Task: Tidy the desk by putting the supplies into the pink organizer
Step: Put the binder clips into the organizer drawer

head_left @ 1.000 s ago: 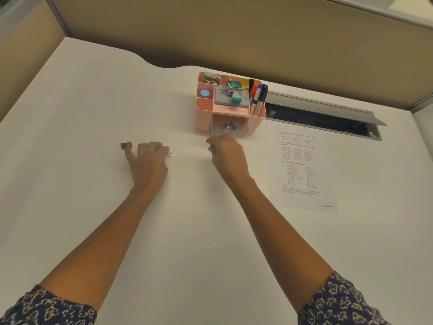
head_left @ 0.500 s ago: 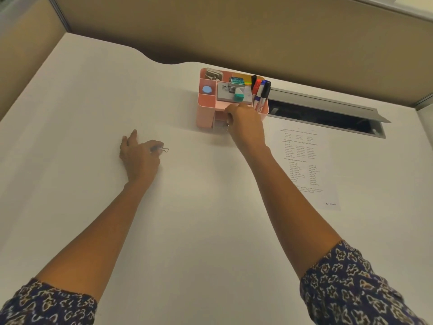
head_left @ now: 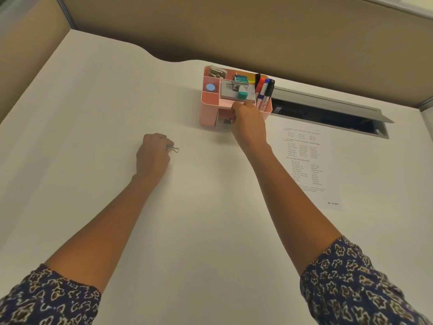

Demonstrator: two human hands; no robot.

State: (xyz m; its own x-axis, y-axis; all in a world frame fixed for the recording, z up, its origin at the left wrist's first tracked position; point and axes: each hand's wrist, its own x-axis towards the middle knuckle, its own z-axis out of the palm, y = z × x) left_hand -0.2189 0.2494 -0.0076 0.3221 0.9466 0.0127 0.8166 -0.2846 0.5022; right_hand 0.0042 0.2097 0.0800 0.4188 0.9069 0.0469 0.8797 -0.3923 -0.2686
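Fingers of the left hand [head_left: 152,157] clench a binder clip [head_left: 174,149], wire loop pointing right, mid-tabletop [head_left: 93,113]. The pink organizer [head_left: 208,109] lies toward the upper right, where the right hand [head_left: 248,124] meets its drawer [head_left: 222,118], grasp unclear.

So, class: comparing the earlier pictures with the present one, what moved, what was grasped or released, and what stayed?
The left hand, flat on the desk a second ago, has curled round a binder clip, whose wire handle pokes out. The right hand moved forward to the drawer of the pink organizer. The organizer, markers and printed sheet stayed put.
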